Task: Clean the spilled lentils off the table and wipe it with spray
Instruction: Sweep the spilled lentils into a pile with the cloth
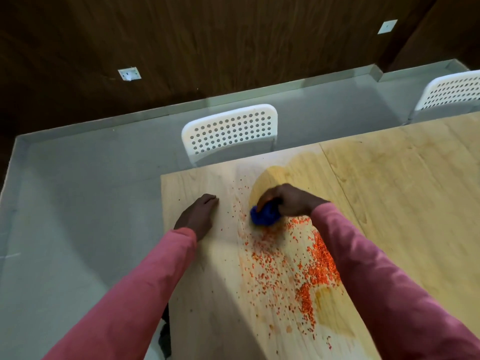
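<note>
Orange-red lentils (291, 268) lie scattered over the light wooden table (402, 203), thickest in a band by my right sleeve and thinning toward the far left. My right hand (288, 200) grips a bunched blue cloth (265, 215) pressed onto the table at the far end of the spill. My left hand (198, 215) rests on the tabletop near the left edge, fingers together and curled down, holding nothing. A darker wet patch (283, 172) spreads on the wood beyond the cloth. No spray bottle is in view.
A white perforated chair (230, 131) stands at the table's far edge, another (452, 92) at the far right. Grey floor (91, 190) lies left of the table. Another wet stain (335, 315) sits near the front right.
</note>
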